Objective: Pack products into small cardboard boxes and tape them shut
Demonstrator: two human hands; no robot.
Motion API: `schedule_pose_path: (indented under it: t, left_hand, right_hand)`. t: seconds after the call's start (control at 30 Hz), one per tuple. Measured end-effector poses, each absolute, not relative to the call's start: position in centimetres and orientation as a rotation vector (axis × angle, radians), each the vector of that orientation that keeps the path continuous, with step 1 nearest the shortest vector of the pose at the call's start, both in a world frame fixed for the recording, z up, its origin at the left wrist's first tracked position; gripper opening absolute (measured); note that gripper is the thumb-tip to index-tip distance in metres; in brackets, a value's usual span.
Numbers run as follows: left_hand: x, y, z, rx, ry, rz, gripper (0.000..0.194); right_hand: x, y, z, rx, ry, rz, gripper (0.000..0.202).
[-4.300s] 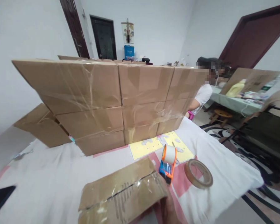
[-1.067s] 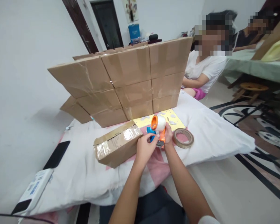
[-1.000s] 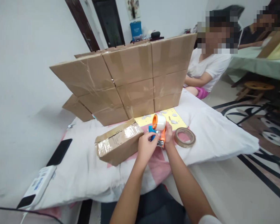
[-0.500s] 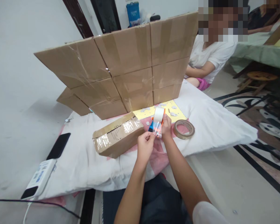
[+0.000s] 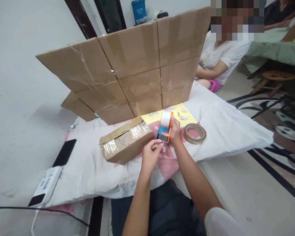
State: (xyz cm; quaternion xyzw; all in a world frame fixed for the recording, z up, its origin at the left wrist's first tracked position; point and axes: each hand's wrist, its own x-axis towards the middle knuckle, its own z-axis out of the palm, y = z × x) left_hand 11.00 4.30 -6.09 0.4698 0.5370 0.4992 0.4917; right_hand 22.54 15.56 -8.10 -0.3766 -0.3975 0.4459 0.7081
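My right hand (image 5: 175, 131) grips an orange and blue tape dispenser (image 5: 164, 129) carrying a roll of clear tape (image 5: 166, 118). At its lower end, the fingers of my left hand (image 5: 151, 151) pinch the loose end of the tape (image 5: 164, 147), which looks crumpled. Left of my hands lies a closed cardboard box (image 5: 127, 141) with shiny tape along its top edges. A roll of brown tape (image 5: 194, 133) rests flat to the right of my right hand.
Taped cardboard boxes (image 5: 137, 59) form a wall behind. Paper scraps lie on a yellow sheet (image 5: 190, 118). A black phone (image 5: 64, 153) and a white power strip (image 5: 48, 180) sit at the left edge of the white cloth (image 5: 231, 131). A person (image 5: 226, 62) sits at right.
The dispenser has tilted, so its blue body and dark cutting end show more fully. The tape stretched across its front is now a short crumpled end at my left fingers.
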Motion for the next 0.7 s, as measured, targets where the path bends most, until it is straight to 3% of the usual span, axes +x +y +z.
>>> schedule_pose_path:
  t: [0.37, 0.57, 0.7]
  left_hand:
    - [12.2, 3.6, -7.0, 1.053, 1.312, 1.246, 0.028]
    - [11.3, 3.4, -6.3, 0.998, 1.364, 1.287, 0.059]
    - [10.7, 3.2, -5.3, 1.032, 1.375, 1.264, 0.059]
  right_hand:
    - [22.8, 16.0, -8.4, -0.883, -0.980, 1.012, 0.033]
    - [22.3, 15.5, -8.2, -0.882, -0.872, 1.109, 0.017]
    - [22.3, 15.1, -7.9, -0.922, -0.890, 1.054, 0.018]
